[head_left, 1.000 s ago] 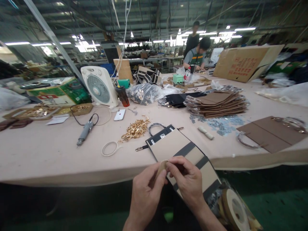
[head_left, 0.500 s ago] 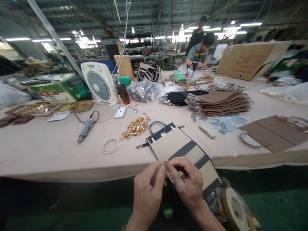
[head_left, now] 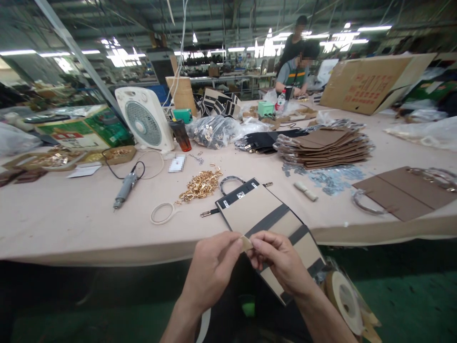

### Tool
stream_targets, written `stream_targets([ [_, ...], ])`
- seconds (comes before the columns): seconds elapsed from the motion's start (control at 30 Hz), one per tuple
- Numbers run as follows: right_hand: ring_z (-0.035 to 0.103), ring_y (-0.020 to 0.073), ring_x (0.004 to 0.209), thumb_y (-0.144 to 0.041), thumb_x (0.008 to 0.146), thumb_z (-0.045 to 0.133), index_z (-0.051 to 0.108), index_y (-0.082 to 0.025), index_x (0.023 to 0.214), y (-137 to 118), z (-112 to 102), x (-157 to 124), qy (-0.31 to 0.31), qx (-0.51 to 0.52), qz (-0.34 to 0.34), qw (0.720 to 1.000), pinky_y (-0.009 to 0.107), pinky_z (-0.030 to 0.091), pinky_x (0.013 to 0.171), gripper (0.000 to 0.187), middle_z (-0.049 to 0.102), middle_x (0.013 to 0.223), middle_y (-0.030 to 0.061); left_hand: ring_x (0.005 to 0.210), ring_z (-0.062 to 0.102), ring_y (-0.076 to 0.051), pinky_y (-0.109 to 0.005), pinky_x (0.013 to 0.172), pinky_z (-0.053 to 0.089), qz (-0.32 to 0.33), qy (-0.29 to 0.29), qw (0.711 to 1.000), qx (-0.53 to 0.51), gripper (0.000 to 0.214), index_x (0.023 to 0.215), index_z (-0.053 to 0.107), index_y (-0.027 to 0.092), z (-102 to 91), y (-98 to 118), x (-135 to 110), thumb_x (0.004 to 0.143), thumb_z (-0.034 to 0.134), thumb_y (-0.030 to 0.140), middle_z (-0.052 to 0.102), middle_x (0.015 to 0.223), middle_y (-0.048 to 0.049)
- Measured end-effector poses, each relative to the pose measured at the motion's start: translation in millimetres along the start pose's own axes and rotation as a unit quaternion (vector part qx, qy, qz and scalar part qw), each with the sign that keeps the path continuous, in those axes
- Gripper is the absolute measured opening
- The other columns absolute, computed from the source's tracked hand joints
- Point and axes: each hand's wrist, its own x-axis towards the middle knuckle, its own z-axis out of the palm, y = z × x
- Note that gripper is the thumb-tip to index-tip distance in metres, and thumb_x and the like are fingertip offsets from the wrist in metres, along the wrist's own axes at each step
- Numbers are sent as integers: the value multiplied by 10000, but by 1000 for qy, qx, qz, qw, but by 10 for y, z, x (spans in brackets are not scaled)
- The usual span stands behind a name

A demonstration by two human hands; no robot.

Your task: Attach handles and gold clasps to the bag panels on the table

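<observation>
My left hand [head_left: 214, 267] and my right hand [head_left: 278, 259] meet over the near edge of the table, both closed in a pinch. Between their fingertips is a small piece of beige tape [head_left: 246, 244], bent and partly hidden by the fingers. Under the hands lies a flat bag panel [head_left: 259, 207], beige with black bands, its lower end jutting past the table edge. It has a wrapped handle [head_left: 230, 181] and a black strap with a gold buckle [head_left: 207, 214]. A pale strip [head_left: 204, 326] hangs below my left wrist.
Left of the panel are a pile of gold fittings [head_left: 200, 186], a thin tape ring [head_left: 162, 213] and an electric screwdriver [head_left: 124, 189]. Brown panels [head_left: 324, 147] are stacked behind. A large roll [head_left: 342, 301] sits low at right. A co-worker [head_left: 294, 76] works across the table.
My left hand has shifted left and turned, and the fingertips have drawn slightly apart, showing more of the tape. The pale strip has come into view below my left wrist.
</observation>
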Motion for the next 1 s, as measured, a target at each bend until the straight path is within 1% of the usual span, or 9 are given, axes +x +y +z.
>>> stream_targets([
  [0.13, 615, 88, 532, -454, 857, 807, 757, -147, 811, -24, 15, -30, -14, 42, 33, 998, 171, 450, 497, 315, 740, 725, 36, 763, 666, -153, -239, 744, 476, 19, -48, 999, 3, 262, 911, 760, 202, -85, 6, 54, 1028, 551, 307, 747, 836, -21],
  [0.27, 614, 85, 514, -444, 837, 826, 767, -139, 796, -24, 14, -36, -38, 59, 59, 996, 162, 448, 485, 313, 735, 687, 37, 765, 679, -159, -243, 736, 480, 30, -77, 997, -5, 244, 956, 789, 199, -152, -2, 104, 1012, 569, 289, 766, 843, -27],
  [0.43, 618, 84, 505, -432, 819, 851, 767, -137, 780, 4, -9, -22, -55, 54, 75, 994, 153, 437, 469, 309, 734, 671, 43, 744, 682, -141, -234, 731, 475, 41, -98, 994, -15, 217, 932, 792, 197, -193, -19, 133, 988, 584, 232, 768, 828, -13],
  [0.57, 615, 78, 521, -419, 834, 847, 761, -149, 803, 28, -20, -28, -53, 40, 61, 996, 153, 434, 487, 286, 738, 689, 37, 761, 692, -133, -227, 752, 486, 49, -100, 994, -13, 203, 907, 784, 209, -196, -24, 141, 974, 592, 201, 772, 839, 0],
  [0.7, 605, 71, 535, -429, 866, 818, 757, -161, 818, 75, 11, -38, -46, 43, 30, 998, 156, 434, 504, 279, 734, 711, 28, 778, 689, -142, -243, 759, 498, 59, -74, 995, 3, 171, 978, 779, 222, -170, -64, 147, 968, 609, 206, 763, 860, -8],
  [0.77, 597, 69, 540, -438, 883, 798, 752, -168, 823, 101, 33, -39, -36, 36, 13, 999, 160, 436, 511, 281, 729, 722, 22, 830, 686, -159, -263, 786, 508, 74, -48, 996, 12, 175, 1061, 762, 229, -143, -101, 141, 961, 620, 207, 749, 907, -23],
  [0.87, 596, 77, 567, -443, 920, 754, 745, -173, 839, 114, 64, -39, -15, -10, -15, 1000, 172, 444, 532, 282, 724, 747, 19, 1014, 663, -205, -313, 881, 516, 102, 36, 993, 42, 215, 1146, 722, 229, -90, -150, 101, 941, 660, 212, 719, 1061, -66],
  [0.93, 591, 87, 588, -437, 947, 716, 737, -172, 842, 103, 85, -38, 1, -54, -34, 998, 185, 447, 551, 286, 704, 729, 14, 1015, 646, -209, -317, 871, 516, 109, 88, 988, 60, 152, 1077, 714, 216, -51, -165, 46, 926, 694, 219, 701, 1049, -70],
  [1.0, 579, 99, 601, -429, 965, 685, 723, -171, 838, 87, 107, -37, 16, -92, -48, 994, 198, 444, 567, 290, 667, 683, 0, 886, 641, -176, -282, 774, 513, 105, 91, 989, 56, 75, 991, 704, 213, -13, -169, -19, 919, 722, 225, 690, 939, -39],
])
